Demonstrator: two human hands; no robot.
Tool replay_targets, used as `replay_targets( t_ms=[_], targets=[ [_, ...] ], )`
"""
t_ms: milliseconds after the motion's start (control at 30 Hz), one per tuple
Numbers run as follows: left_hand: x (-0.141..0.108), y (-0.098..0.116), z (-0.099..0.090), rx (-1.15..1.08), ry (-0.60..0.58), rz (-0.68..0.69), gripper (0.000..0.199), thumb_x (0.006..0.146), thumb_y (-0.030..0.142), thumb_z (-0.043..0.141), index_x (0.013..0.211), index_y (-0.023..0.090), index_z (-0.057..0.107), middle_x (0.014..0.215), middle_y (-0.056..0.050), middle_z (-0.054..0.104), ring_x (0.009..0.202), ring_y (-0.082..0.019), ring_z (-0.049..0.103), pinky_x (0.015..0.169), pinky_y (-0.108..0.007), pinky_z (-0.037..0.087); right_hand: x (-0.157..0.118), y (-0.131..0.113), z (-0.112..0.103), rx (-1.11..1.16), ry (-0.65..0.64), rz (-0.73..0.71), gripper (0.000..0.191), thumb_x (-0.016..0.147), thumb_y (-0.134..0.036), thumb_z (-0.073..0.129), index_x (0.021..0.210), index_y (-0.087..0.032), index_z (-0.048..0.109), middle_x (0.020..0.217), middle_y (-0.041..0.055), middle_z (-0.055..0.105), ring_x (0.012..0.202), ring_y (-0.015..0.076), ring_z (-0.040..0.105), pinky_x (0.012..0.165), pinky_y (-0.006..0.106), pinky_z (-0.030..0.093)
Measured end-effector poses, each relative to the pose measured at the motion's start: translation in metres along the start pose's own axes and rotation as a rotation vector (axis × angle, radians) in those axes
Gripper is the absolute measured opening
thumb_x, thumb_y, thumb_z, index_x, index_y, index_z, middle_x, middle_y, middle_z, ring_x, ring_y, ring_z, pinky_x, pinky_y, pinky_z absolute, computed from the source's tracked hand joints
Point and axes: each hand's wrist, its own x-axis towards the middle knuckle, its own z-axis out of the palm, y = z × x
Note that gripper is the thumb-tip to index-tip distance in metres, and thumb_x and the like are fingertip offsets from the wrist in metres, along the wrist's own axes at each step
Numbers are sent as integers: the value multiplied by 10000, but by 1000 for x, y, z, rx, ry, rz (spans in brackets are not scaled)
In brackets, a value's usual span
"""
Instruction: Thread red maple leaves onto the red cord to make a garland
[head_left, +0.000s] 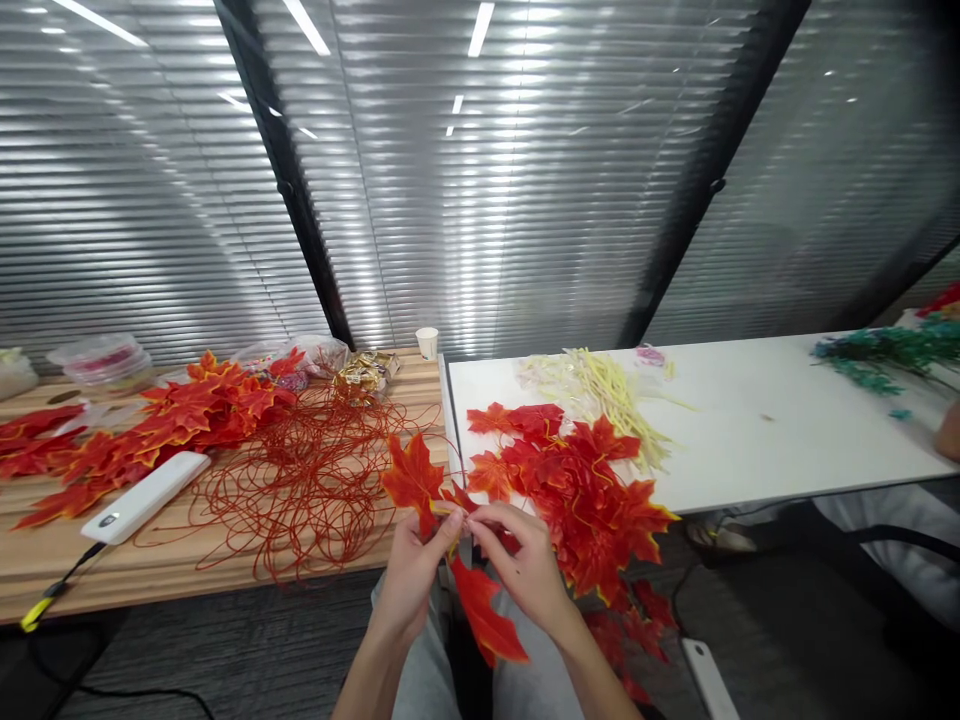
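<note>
My left hand (416, 565) pinches the stem end of an orange-red artificial maple leaf (412, 475) above my lap. Close against it, my right hand (523, 560) has thumb and forefinger pressed together at the same stems; what exactly lies between those fingertips is too small to make out. Another red maple leaf (486, 612) hangs down below the hands. Just right of my right hand, a heap of red maple leaves (574, 490) spills over the white table's front edge. To the left lies a loose tangle of thin red cord (307, 480).
The wooden table (247, 570) holds more leaves (210, 405), a white power bank (146, 497), plastic tubs (101, 365) and a paper cup (427, 343). On the white table (742, 430) are pale yellow strips (611, 400) and teal foliage (892, 350). Another person's hand (949, 432) shows at far right.
</note>
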Motion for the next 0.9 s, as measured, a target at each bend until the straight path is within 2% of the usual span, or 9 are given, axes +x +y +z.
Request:
replay_targets(
  t_ms=[333,533,700,800,900],
  targets=[
    [2,-1,6,-13,-19,14,138,669,279,710,728,159,675,730,-19,669,727,-127,587,736,-226,448,0,5,1,25,13,36,152,855,-201,472,766,-179,593,683,19,599,613,125,556,546,211,442],
    [4,-8,4,-18,23,-6,189,611,302,746,667,137,672,679,-32,659,678,-131,575,686,-227,447,-2,10,5,4,27,-5,167,851,-191,457,734,-177,574,645,13,583,577,117,539,526,206,431],
    [6,-10,6,-72,-6,-17,210,607,312,749,671,131,665,650,-24,644,635,-117,562,650,-218,441,-5,14,13,93,71,60,143,852,-205,474,757,-173,576,655,6,570,536,96,518,502,189,433],
    [5,-12,9,-112,29,-33,247,592,337,755,649,123,646,622,-19,628,616,-114,553,639,-218,438,-6,15,15,138,117,90,133,850,-211,489,762,-171,580,649,-1,556,532,90,514,491,179,426],
    [1,-13,13,-132,94,-32,269,555,331,775,645,120,636,647,-21,628,660,-128,564,685,-234,443,-7,15,14,153,147,57,130,845,-198,494,744,-171,572,626,-14,536,504,80,498,474,170,408]
  ],
)
